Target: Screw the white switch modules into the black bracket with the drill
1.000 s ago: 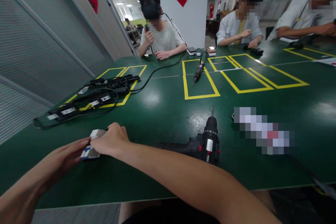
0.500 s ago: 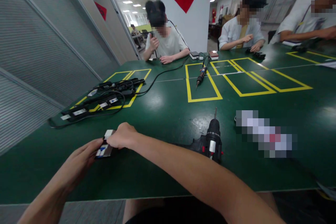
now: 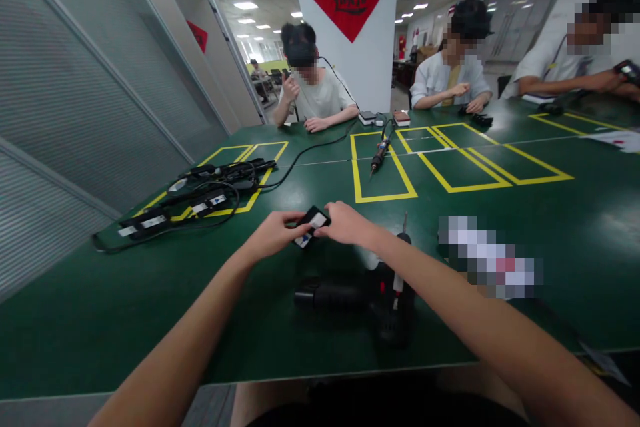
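Observation:
Between my two hands is a small black box with white labels (image 3: 317,219), held tilted above the table. My left hand (image 3: 274,233) grips its left side, thumb on the labelled face and fingers behind. My right hand (image 3: 346,223) pinches its right end. Nearest below lies a black cordless drill (image 3: 335,297) on its side, handle to the left and bit pointing away. My right forearm hides part of the drill's body. What the box is exactly I cannot make out.
On the green table (image 3: 240,327), black power strips and cables (image 3: 220,187) lie at the left. A soldering-iron-like tool (image 3: 381,157) lies in a yellow taped rectangle. A blurred-out pale object (image 3: 487,257) is at the right. Several people sit across the table.
Both hands have moved right and away from me with the black box, from the left to above the drill's handle. The view has tilted up slightly.

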